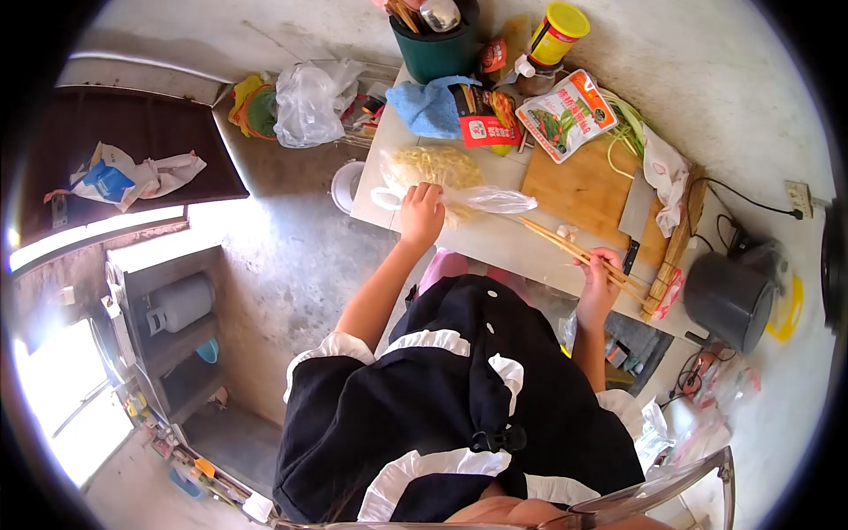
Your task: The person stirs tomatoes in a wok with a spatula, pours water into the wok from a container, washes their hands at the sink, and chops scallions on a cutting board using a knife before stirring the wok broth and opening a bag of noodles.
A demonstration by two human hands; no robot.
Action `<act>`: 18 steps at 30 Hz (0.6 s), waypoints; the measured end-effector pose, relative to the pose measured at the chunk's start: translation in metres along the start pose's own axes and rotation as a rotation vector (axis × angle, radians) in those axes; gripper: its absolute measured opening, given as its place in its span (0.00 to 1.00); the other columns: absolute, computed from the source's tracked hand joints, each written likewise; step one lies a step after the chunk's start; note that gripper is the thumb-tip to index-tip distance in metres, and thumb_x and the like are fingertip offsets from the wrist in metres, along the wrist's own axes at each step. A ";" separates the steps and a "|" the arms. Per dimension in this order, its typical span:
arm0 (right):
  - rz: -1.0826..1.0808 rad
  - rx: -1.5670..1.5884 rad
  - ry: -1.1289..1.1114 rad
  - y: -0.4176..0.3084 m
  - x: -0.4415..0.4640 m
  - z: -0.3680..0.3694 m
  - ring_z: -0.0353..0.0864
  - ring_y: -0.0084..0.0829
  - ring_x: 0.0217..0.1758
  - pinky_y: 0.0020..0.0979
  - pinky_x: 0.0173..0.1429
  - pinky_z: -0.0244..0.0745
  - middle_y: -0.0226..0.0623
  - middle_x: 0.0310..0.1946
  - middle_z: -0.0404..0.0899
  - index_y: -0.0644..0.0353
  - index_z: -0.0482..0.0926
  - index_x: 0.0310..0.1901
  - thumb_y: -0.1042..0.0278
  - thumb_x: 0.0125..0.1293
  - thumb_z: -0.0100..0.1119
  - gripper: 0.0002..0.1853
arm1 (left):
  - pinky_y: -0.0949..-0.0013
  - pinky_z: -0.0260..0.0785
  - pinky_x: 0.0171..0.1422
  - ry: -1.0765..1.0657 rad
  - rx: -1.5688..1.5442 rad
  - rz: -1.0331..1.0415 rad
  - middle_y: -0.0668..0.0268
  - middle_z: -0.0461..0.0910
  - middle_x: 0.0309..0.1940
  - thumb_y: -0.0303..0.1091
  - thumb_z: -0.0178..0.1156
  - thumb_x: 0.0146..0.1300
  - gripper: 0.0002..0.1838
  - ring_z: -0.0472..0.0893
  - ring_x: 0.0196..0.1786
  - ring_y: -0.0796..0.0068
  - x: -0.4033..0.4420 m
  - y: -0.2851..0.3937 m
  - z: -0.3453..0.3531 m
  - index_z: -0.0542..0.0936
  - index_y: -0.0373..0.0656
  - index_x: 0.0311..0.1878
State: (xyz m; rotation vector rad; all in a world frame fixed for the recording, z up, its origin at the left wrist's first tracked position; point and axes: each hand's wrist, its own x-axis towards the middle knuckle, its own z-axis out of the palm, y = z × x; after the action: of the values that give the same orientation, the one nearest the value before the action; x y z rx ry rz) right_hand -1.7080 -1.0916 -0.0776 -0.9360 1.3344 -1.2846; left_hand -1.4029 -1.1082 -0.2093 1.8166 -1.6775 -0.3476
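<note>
A clear plastic bag of yellow noodles (433, 168) lies near the left end of the light tabletop. My left hand (422, 215) is closed on the near side of this bag, fingers curled over the plastic. A loose twist of the bag trails to the right. My right hand (599, 281) grips a pair of wooden chopsticks (555, 238) at the table's front edge. Their tips point left toward the bag's loose end, and I cannot tell whether they touch it. Small white pieces (566, 232), perhaps garlic, lie just beyond the chopsticks.
A wooden cutting board (579, 187) carries a cleaver (638, 208), its handle toward me. Behind stand a seasoning packet (567, 117), a red packet (488, 119), a blue cloth (426, 108), a yellow can (560, 34) and a green utensil holder (435, 53). A dark pot (729, 299) sits right.
</note>
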 end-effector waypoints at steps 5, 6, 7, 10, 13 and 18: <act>-0.055 -0.002 0.118 -0.012 -0.008 0.025 0.78 0.30 0.38 0.30 0.49 0.74 0.38 0.33 0.73 0.67 0.71 0.41 0.74 0.68 0.49 0.05 | 0.55 0.69 0.48 -0.178 -0.047 -0.178 0.57 0.76 0.37 0.29 0.61 0.51 0.16 0.75 0.44 0.52 -0.013 -0.015 -0.012 0.74 0.41 0.45; -0.089 -0.020 0.138 -0.011 -0.008 0.027 0.77 0.30 0.37 0.30 0.49 0.74 0.38 0.34 0.73 0.67 0.72 0.41 0.74 0.68 0.49 0.06 | 0.55 0.69 0.49 -0.222 -0.069 -0.222 0.56 0.75 0.37 0.30 0.62 0.52 0.17 0.75 0.44 0.52 -0.013 -0.016 -0.016 0.73 0.41 0.46; -0.122 -0.039 0.158 -0.011 -0.009 0.027 0.77 0.31 0.37 0.31 0.48 0.75 0.38 0.34 0.73 0.67 0.72 0.41 0.73 0.67 0.50 0.06 | 0.55 0.69 0.49 -0.165 -0.074 -0.194 0.56 0.75 0.37 0.31 0.62 0.53 0.18 0.76 0.44 0.52 -0.013 -0.017 -0.019 0.73 0.41 0.47; -0.500 -0.646 0.118 -0.008 -0.008 0.018 0.76 0.34 0.36 0.32 0.45 0.75 0.40 0.35 0.72 0.66 0.73 0.41 0.73 0.66 0.50 0.06 | 0.56 0.69 0.48 0.050 -0.049 -0.090 0.54 0.74 0.38 0.31 0.63 0.54 0.18 0.76 0.44 0.51 -0.015 -0.009 -0.036 0.72 0.40 0.47; -0.632 -0.901 -0.085 -0.008 -0.003 0.043 0.77 0.40 0.36 0.35 0.41 0.75 0.42 0.38 0.72 0.65 0.74 0.39 0.73 0.64 0.51 0.06 | 0.56 0.68 0.47 0.214 -0.029 0.009 0.54 0.74 0.39 0.28 0.61 0.55 0.14 0.75 0.44 0.51 -0.017 -0.011 -0.047 0.74 0.39 0.45; -0.458 -1.091 -0.611 0.045 0.021 0.096 0.80 0.45 0.39 0.40 0.41 0.77 0.37 0.42 0.76 0.61 0.77 0.37 0.69 0.58 0.58 0.08 | 0.55 0.67 0.50 0.063 -0.077 0.024 0.59 0.76 0.41 0.23 0.59 0.54 0.13 0.75 0.46 0.55 -0.011 -0.047 -0.040 0.77 0.42 0.44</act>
State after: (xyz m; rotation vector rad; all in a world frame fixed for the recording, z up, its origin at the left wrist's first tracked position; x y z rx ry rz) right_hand -1.6129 -1.1250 -0.1164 -2.2670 1.3055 -0.3738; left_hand -1.3437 -1.0869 -0.2092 1.7322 -1.6195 -0.3362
